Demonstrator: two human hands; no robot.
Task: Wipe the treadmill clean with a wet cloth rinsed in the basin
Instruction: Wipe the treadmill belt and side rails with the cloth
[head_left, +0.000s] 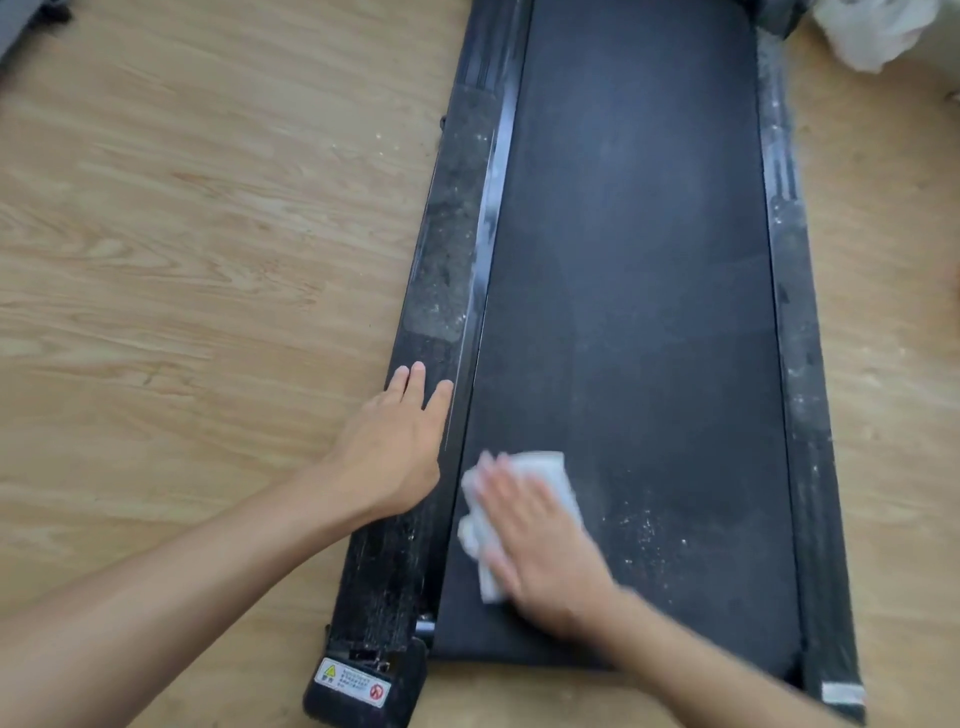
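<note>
A black treadmill (639, 291) lies flat on the floor, its belt running away from me. Its left side rail (447, 249) is coated with grey dust, and pale specks dot the belt near its front right. My right hand (540, 540), blurred by motion, presses flat on a white cloth (545, 470) on the belt's near left part. My left hand (400, 441) rests flat on the left side rail, fingers straight. The basin is not in view.
Light wood-grain floor (182, 260) surrounds the treadmill on both sides. A white crumpled bag or cloth (878, 31) sits at the far right by the treadmill's far end. A warning sticker (353, 686) marks the near left corner cap.
</note>
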